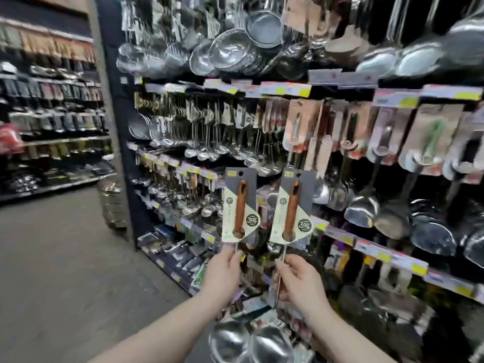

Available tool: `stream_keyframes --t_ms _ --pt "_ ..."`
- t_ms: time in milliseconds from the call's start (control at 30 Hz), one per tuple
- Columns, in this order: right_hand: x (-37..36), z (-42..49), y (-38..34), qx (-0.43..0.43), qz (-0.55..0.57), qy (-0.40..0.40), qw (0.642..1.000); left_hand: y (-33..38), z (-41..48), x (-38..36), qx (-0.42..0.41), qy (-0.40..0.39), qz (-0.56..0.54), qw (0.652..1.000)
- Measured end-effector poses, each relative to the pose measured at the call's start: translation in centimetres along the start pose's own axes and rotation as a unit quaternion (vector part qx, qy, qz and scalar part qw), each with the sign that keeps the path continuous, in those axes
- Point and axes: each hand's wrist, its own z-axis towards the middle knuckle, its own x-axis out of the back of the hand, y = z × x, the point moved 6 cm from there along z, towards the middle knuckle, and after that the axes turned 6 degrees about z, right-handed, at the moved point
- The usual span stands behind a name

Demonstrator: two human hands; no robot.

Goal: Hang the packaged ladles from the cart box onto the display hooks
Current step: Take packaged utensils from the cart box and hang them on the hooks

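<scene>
While both packaged ladles stand upright at lower centre of the frame, neither is yet hung. Recommended: hang one at a time, lining the card's punched hole [241,173] squarely with a free display hook, then slide it on. Target hook not identifiable among the blurred stock. Left grip [222,273] pinches the metal stem of the left ladle [239,205]; right grip [296,281] clasps the stem of the right ladle [292,208]. Both forearms rise from the bottom edge, bowls hanging low.
</scene>
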Motion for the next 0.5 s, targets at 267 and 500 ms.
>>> stream_keyframes --t_ms 267,500 --pt "-10.9 6.3 -6.2 0.026 -0.027 -0.067 0.997 -5.3 7.5 9.3 0.003 0.06 -0.008 0.998" --pt "-17.0 14.4 -8.0 0.025 0.021 -0.098 0.995 -7.8 15.3 11.9 0.009 0.073 -0.001 0.997"
